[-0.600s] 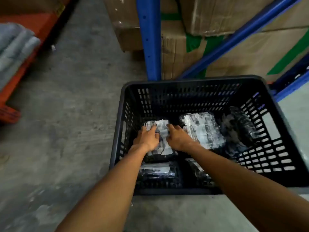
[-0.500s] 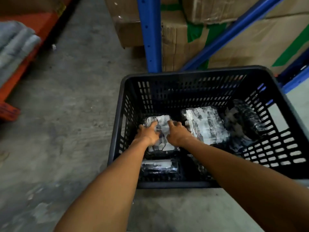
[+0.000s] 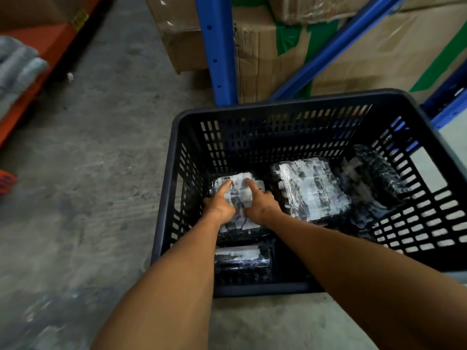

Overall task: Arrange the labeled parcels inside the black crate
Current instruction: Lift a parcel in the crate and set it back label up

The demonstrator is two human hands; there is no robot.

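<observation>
A black slatted crate (image 3: 252, 108) stands on the concrete floor. Inside lie several black-wrapped parcels with white labels. My left hand (image 3: 220, 204) and my right hand (image 3: 259, 205) rest side by side on the top of the left parcel (image 3: 241, 183), fingers pressed flat on its label. A larger labelled parcel (image 3: 310, 190) lies to the right of it, and a dark parcel (image 3: 374, 175) leans against the crate's right wall. Another labelled parcel (image 3: 240, 258) lies near the front wall, below my forearms.
Blue rack posts (image 3: 218, 46) and taped cardboard boxes (image 3: 328, 54) stand right behind the crate. An orange rack beam (image 3: 38, 59) with grey bundles (image 3: 17, 69) runs along the left. Bare concrete floor (image 3: 101, 160) spreads to the crate's left.
Both hands stay on the left parcel, with fingers stretched a little farther over its label. The view has tipped, so the crate sits slightly lower in frame.
</observation>
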